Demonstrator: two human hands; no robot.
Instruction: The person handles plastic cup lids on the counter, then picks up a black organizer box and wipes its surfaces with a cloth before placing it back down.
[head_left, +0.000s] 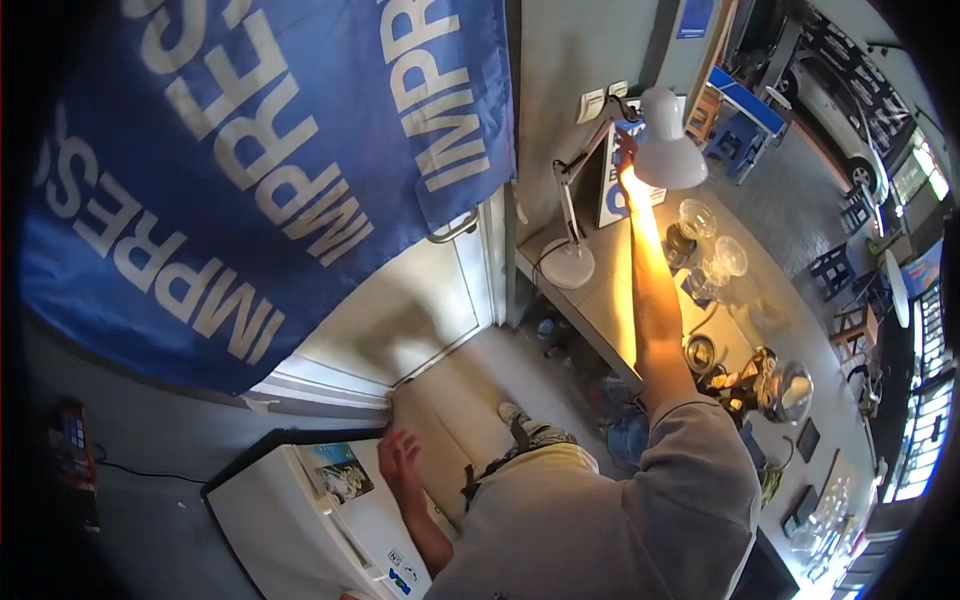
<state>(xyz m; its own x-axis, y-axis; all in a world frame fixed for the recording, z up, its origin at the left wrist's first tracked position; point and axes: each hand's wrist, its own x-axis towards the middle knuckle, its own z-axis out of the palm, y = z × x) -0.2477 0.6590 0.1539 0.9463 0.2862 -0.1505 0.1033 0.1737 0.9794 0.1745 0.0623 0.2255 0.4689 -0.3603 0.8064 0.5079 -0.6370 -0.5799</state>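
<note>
My right arm reaches far forward over the counter (pixel 625 330). My right hand (pixel 626 148) is behind the shade of a white desk lamp (pixel 670 150), close to an upright board with blue lettering (pixel 612 190). Most of its fingers are hidden or dark, so I cannot tell whether it touches the lamp. Strong yellow light falls on the forearm below the shade. Low on the left, my left hand (pixel 400 462) hangs with loosely bent fingers and nothing in it. It is beside a white fridge (pixel 270 500) that has a picture and stickers on it.
Glass bowls (pixel 697 218) and a glass jar (pixel 790 392) stand on the counter. A blue banner (pixel 250 150) covers much of a white door (pixel 420 300). Beyond the counter are a blue table (pixel 747 100), stools and a parked car (pixel 830 100).
</note>
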